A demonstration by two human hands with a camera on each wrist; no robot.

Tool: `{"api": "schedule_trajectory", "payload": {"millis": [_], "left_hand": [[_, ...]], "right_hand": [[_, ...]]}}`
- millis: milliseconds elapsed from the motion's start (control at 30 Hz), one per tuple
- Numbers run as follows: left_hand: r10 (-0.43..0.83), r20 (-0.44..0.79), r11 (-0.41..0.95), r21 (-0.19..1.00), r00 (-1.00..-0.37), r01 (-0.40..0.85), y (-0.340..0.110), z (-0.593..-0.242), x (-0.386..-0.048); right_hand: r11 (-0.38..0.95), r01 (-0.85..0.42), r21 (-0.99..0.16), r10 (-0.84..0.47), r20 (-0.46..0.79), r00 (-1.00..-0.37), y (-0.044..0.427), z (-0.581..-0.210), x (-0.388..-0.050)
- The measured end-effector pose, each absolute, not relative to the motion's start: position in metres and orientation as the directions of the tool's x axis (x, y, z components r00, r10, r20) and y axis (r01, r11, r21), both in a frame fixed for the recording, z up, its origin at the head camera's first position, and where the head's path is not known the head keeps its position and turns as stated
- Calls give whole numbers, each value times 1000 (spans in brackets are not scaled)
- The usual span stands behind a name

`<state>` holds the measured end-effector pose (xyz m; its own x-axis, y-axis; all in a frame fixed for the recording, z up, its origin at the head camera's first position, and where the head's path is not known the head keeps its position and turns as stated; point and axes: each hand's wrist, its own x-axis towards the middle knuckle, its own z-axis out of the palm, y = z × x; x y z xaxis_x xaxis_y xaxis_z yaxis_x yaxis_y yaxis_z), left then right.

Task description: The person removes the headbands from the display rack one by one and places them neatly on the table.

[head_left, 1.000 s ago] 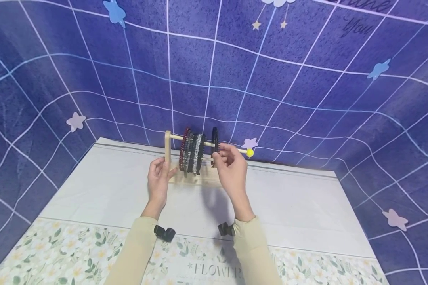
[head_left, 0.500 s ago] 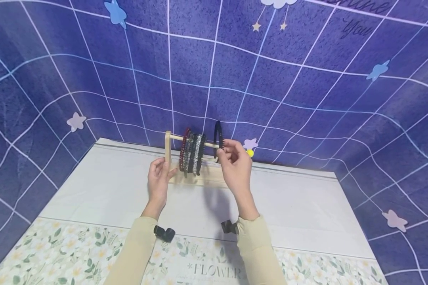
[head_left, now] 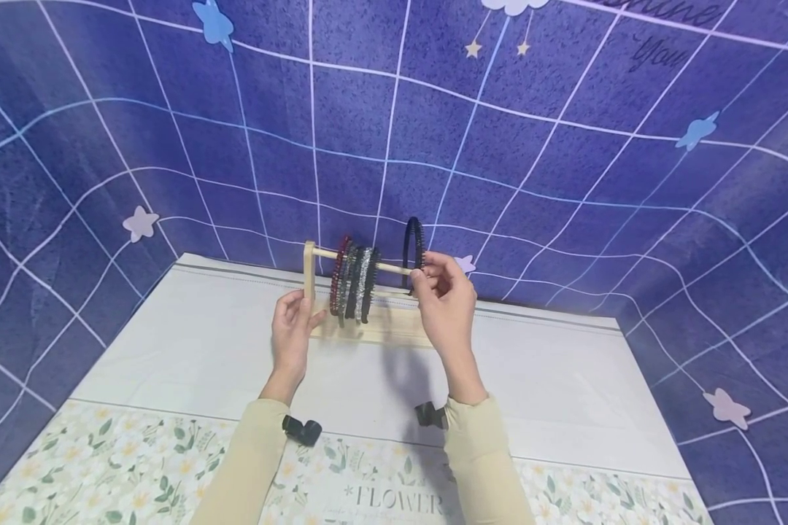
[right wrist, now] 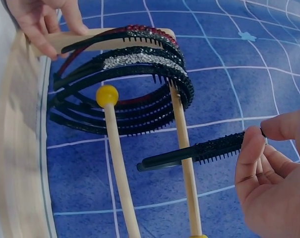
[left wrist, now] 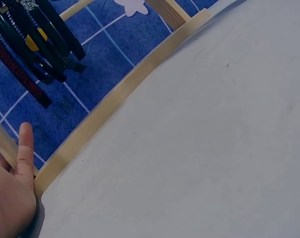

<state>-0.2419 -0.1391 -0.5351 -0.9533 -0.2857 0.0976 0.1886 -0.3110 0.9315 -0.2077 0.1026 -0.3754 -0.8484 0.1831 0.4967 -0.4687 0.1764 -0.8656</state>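
My right hand [head_left: 448, 306] pinches a black toothed headband [head_left: 412, 244] between thumb and fingers. The headband stands upright around the upper rod of a wooden headband rack [head_left: 309, 273]. In the right wrist view this headband [right wrist: 219, 147] crosses the bare part of a rod [right wrist: 187, 183], apart from the others. My left hand [head_left: 292, 332] grips the rack's left upright near its base. Several headbands [head_left: 354, 284], dark red, black and glittery silver, hang together near that upright. The right hand hides the rod's outer end in the head view.
A second rod ends in a yellow ball [right wrist: 107, 95] in the right wrist view. The rack's flat base [left wrist: 105, 106] lies on the white tabletop [head_left: 551, 379], close to a blue gridded curtain [head_left: 499, 182]. A flowered cloth [head_left: 105, 467] covers the near edge.
My right hand has slid the black headband to the right along the rod and slightly up, away from the bunch. The yellow ball has become hidden behind it. My left hand stays put.
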Motion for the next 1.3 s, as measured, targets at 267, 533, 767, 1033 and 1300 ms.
{"api": "schedule_trajectory", "payload": {"millis": [267,533,767,1033,1300], "left_hand": [[-279,97,-307,934,-955,185,-138,-536,-243],[-285,101,-309,932,-953,191,-140,-536,-243],[-297,103,-334,920,-949,204,-140,-537,-243],[-285,95,-312,932,-954,186,-139,-537,-243],[-287,101,-310,931,-953,192,-139,-537,-243]], "right_hand": [[182,-483,-857,196,513,-836,110,-372,-206],[185,-487,-854,222,519,-826,120,-367,-204],[161,-494,-854,240,520,-820,132,-367,-205],[175,-491,-854,267,521,-811,147,-367,-203],[194,-480,-856,293,517,-804,162,-369,-203]]}}
